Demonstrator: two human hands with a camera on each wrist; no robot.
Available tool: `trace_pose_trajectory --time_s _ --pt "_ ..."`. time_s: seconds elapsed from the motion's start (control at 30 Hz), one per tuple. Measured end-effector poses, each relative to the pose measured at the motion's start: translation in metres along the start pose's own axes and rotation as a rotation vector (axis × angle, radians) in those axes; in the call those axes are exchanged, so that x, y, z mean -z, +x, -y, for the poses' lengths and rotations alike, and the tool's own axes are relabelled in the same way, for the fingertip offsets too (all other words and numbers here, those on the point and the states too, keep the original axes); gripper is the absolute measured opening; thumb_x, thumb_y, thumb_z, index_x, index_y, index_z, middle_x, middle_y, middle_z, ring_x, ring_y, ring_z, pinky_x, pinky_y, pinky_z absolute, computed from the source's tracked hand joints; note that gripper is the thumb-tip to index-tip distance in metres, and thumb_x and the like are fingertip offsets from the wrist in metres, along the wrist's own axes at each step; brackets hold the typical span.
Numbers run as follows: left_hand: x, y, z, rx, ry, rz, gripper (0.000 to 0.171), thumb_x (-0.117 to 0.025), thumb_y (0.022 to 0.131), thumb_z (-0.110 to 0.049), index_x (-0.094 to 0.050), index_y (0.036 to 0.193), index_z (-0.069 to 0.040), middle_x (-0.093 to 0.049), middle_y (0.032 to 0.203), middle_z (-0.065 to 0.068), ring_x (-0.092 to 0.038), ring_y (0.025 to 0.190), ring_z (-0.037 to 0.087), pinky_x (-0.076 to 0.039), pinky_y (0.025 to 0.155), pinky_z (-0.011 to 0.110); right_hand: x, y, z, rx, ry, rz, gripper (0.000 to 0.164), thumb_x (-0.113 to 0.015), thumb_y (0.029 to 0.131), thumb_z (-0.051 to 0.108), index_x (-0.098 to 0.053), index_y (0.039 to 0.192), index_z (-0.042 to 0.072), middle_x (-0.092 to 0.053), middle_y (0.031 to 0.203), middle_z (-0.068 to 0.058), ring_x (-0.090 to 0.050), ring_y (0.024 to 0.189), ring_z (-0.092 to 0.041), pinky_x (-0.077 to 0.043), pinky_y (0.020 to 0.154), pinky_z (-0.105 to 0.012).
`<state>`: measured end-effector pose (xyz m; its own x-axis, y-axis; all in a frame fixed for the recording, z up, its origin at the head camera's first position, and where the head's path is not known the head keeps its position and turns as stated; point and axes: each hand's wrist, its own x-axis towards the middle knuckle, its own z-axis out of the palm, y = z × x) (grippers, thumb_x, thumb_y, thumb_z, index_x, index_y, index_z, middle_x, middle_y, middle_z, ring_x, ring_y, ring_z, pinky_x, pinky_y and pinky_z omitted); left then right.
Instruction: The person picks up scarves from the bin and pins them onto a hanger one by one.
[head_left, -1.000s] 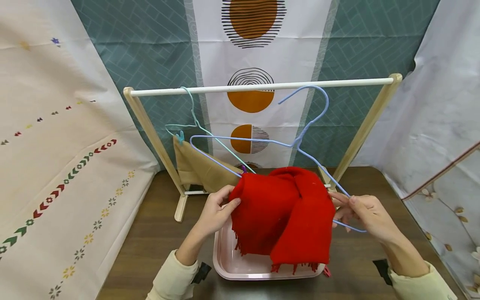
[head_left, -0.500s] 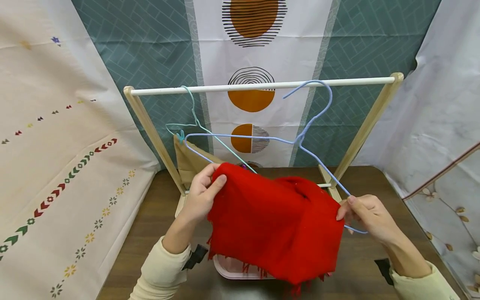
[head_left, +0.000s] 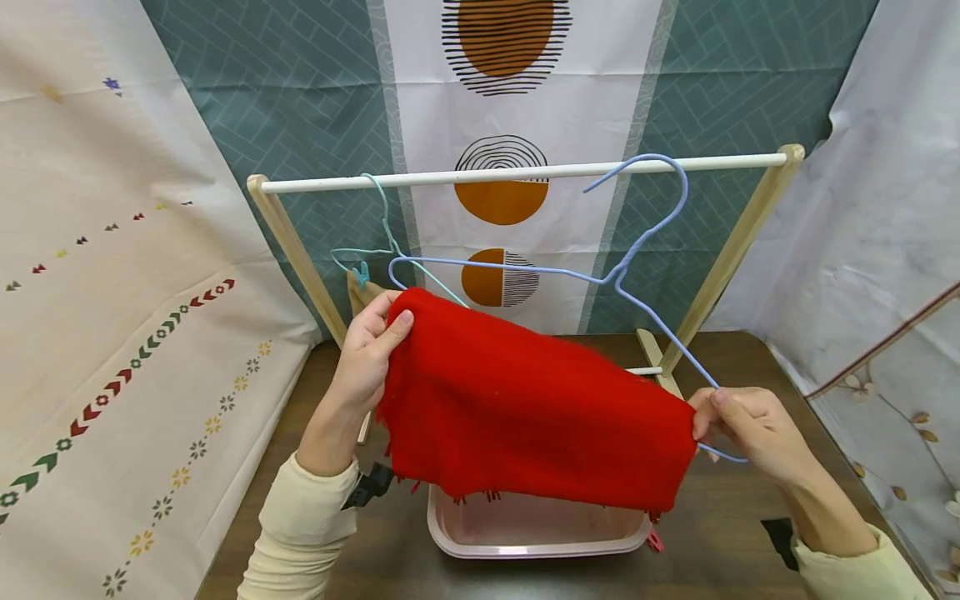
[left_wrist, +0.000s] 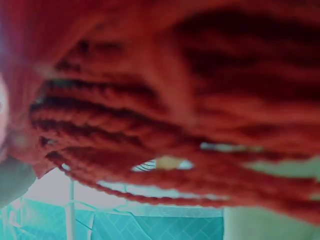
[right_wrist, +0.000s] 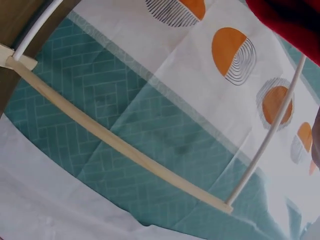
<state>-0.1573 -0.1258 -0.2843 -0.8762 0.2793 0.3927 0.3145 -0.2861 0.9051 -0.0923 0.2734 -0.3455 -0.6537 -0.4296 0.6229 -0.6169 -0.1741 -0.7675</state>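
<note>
A red fringed scarf [head_left: 540, 408] stretches between both hands over a pink basin [head_left: 540, 551]. My left hand [head_left: 360, 354] grips its upper left corner, thumb in front. At the other end my right hand [head_left: 750, 425] pinches the scarf's edge together with the right corner of a blue wire hanger [head_left: 619, 272]. The hanger tilts in front of the rack, its hook overlapping the top rail [head_left: 480, 176] in the head view. The scarf hides most of the hanger's lower bar. Twisted red tassels [left_wrist: 125, 125] fill the left wrist view.
A mint hanger [head_left: 389, 225] hangs on the rail's left part, a khaki cloth [head_left: 360, 293] fastened to it by a teal clip [head_left: 362, 273]. Wooden rack posts [head_left: 738, 250] stand at both sides. A red clip [head_left: 655, 541] lies beside the basin on the brown table [head_left: 720, 517].
My left hand has moved left and up, drawing the scarf out from a bunched fold into a wide sheet. The blue hanger has shifted slightly right and up; my right hand keeps its hold.
</note>
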Motion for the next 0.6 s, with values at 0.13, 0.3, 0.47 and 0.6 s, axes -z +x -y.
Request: trace_pose_trajectory --time_s 0.13,0.3,0.47,0.6 --pt "0.005 0.0 0.009 0.033 0.179 -0.023 0.013 -0.048 0.092 0.0 -0.052 0.103 -0.004 -0.061 0.086 0.001 -0.058 0.073 0.014 -0.05 0.064 0.025 0.001 0.001 0.004 0.006 -0.009 -0.025 0.045 -0.021 0.087 -0.022 -0.061 0.077 -0.004 -0.06 0.085 -0.01 -0.05 0.054 -0.015 -0.036 0.04 -0.027" --pt "0.009 -0.007 0.022 -0.035 0.476 -0.102 0.029 -0.057 0.086 0.001 -0.049 0.114 0.002 -0.061 0.098 0.011 -0.061 0.076 0.019 -0.052 0.066 0.027 0.002 0.006 0.011 0.019 -0.037 -0.048 0.045 -0.021 0.086 -0.024 -0.059 0.072 -0.004 -0.059 0.085 -0.012 -0.052 0.058 -0.017 -0.038 0.042 -0.027" --pt "0.0 -0.02 0.036 -0.37 0.785 -0.203 0.038 -0.061 0.082 0.001 -0.05 0.118 0.005 -0.058 0.11 0.016 -0.059 0.092 0.023 -0.051 0.074 0.028 0.002 0.013 0.014 0.033 -0.076 -0.034 0.044 -0.021 0.086 -0.024 -0.055 0.068 -0.002 -0.055 0.083 -0.012 -0.049 0.056 -0.015 -0.036 0.042 -0.027" --pt "-0.015 -0.028 0.047 -0.655 0.948 -0.252 0.04 -0.059 0.08 -0.006 -0.051 0.116 0.008 -0.053 0.118 0.02 -0.051 0.107 0.031 -0.043 0.09 0.034 0.003 0.018 0.014 0.048 -0.151 -0.053 0.046 -0.022 0.084 -0.024 -0.055 0.065 0.001 -0.054 0.08 -0.01 -0.048 0.054 -0.012 -0.033 0.04 -0.023"
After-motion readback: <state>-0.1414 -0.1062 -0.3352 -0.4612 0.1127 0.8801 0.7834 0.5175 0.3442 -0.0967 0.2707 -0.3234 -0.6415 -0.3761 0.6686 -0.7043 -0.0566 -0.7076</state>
